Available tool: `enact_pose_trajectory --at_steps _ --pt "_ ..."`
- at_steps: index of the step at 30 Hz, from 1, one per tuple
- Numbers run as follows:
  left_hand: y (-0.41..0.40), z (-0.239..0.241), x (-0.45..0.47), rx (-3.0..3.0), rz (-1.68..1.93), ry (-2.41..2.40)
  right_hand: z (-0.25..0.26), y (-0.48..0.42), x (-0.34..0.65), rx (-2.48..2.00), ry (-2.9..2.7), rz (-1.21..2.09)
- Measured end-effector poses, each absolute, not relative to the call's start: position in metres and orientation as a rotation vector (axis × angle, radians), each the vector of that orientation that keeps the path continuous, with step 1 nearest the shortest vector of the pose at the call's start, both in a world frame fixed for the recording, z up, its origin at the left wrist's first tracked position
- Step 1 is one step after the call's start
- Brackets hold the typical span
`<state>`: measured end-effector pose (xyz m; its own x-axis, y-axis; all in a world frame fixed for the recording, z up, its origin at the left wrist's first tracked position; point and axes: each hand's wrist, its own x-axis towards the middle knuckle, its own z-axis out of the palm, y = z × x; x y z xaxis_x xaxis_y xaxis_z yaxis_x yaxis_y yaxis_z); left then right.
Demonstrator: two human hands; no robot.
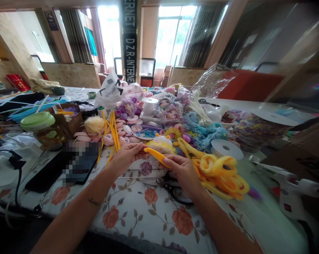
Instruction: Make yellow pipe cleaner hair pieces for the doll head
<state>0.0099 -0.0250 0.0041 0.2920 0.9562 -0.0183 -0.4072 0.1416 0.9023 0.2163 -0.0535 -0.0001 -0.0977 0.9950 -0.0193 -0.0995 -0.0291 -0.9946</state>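
My left hand (127, 155) and my right hand (182, 171) hold a yellow fuzzy strip (155, 154) between them above the floral tablecloth (149, 215). Left fingers pinch its left end, right fingers grip its right end. A heap of looped yellow strips (220, 173) lies just right of my right hand. Black scissors (175, 192) lie under my right wrist. Several doll heads (164, 106) and pink doll parts (119, 132) sit behind my hands.
A dark phone (77, 164) and black tablet lie at left, near a green-lidded jar (39, 123). A white glue gun (289, 183) rests at right. A white ribbon spool (227, 148), blue fluffy yarn (207, 132) and plastic bags crowd the back.
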Motion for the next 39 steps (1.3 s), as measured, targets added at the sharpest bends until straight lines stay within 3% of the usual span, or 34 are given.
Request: enact_pose_trajectory --at_steps 27,39 --pt "-0.032 0.008 0.016 1.21 1.292 0.955 0.006 -0.062 0.211 -1.115 -1.456 1.011" --pt "-0.031 0.008 0.016 1.253 1.498 1.042 0.007 -0.057 0.214 -0.936 -1.03 1.443"
